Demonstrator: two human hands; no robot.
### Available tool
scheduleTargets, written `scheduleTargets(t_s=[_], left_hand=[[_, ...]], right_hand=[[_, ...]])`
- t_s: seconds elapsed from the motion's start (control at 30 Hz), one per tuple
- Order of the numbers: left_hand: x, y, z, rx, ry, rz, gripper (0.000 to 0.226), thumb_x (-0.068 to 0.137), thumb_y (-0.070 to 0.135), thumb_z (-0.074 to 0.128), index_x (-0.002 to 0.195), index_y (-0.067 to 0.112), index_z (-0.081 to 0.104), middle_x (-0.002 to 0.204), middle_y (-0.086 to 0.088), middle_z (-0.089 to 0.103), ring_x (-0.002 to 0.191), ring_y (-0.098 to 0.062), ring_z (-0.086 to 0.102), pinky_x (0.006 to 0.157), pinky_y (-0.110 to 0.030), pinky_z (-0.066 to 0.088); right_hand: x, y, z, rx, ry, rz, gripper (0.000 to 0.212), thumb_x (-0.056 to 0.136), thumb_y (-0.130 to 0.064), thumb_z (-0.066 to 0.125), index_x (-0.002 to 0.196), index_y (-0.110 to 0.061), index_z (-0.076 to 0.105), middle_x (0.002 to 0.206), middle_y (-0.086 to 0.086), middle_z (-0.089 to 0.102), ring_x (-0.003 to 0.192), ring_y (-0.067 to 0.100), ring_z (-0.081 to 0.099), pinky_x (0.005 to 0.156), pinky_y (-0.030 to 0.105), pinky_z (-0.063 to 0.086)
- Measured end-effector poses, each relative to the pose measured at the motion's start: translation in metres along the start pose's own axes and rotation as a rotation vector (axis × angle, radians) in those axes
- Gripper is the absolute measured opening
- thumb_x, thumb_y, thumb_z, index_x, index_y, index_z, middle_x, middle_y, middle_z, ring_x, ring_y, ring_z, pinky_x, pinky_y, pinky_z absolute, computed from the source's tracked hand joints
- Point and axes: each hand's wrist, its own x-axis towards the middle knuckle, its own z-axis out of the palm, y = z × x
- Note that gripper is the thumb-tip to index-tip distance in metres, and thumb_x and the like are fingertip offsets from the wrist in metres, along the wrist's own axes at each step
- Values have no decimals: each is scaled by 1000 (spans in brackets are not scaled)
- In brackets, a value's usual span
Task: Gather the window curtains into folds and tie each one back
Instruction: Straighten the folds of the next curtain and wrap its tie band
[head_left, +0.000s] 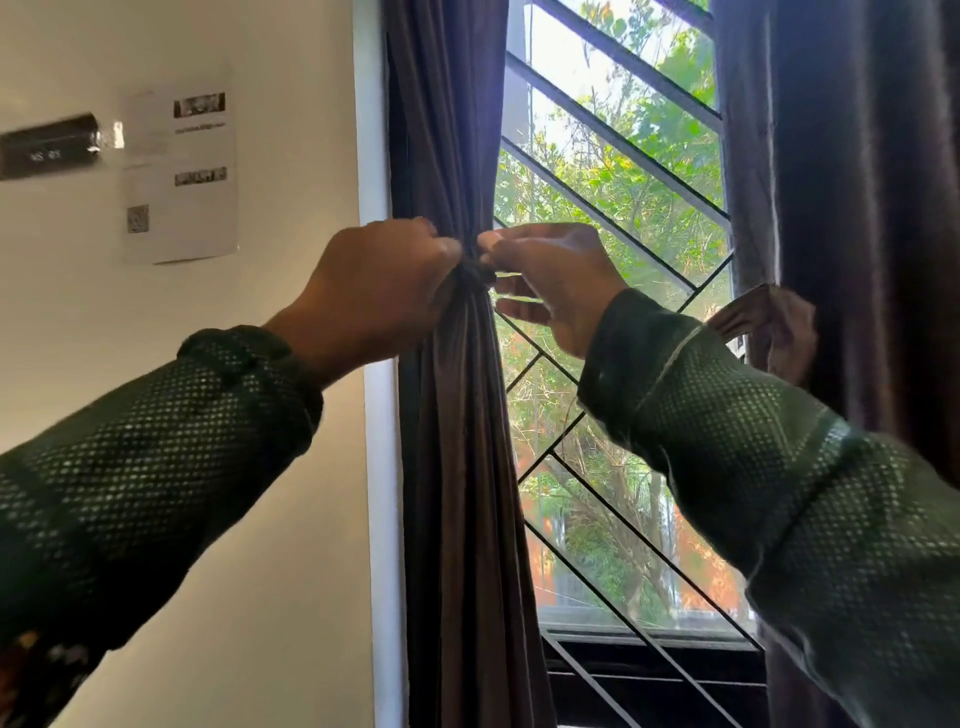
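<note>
- At the window's left edge, seen from the head camera, the left curtain (457, 415) hangs bunched into narrow folds, its long axis vertical, running from the top of the frame down past the sill.
- My left hand (384, 291) is wrapped round the bundle at its pinched waist, fingers curled tight on the cloth.
- My right hand (550, 280) sits just right of that waist, thumb and forefinger nipped together at the dark tie (475, 271); I cannot tell for certain whether it has hold of the tie end, and the other fingers are loosely spread.
- The tie lies between the two hands, touching the left one, so the left is nearer the bundle and the right nearer the loose end.
- I judge the knot is being finished here; the next pull should run sideways, across the curtain's vertical line.
- Further right, the right curtain (857, 208) hangs straight, with a strip of cloth (769, 327) looped at its inner edge; whether it is tied back I cannot tell.
- Diagonal bars (613, 124) cross the glass between the curtains.
</note>
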Motion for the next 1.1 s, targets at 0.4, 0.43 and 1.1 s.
scheduleTargets(t_s=[0.4,0.43,1.1], left_hand=[[25,1,-11,-782,-579,-525,14,82,10,56,71,1,60,51,-1,38,49,-13,31,49,-25,25],[24,1,-10,-797,-592,-525,16,83,11,55,70,3,59,53,-1,39,50,-12,32,50,-25,27],[-12,-27,54,-1221,179,-1070,18,88,1,42,99,15,42,66,-5,48,50,-10,40,45,-21,29]], right_hand=[[-13,29,3,-319,-210,-102,33,74,-25,77,80,5,64,71,7,59,69,15,59,59,31,56],[-11,32,5,-365,-187,-134,31,76,-27,76,75,2,62,72,10,59,68,17,58,58,34,56],[-23,43,20,-626,-195,-322,41,91,-28,54,56,-6,52,62,11,56,54,20,45,57,28,38]])
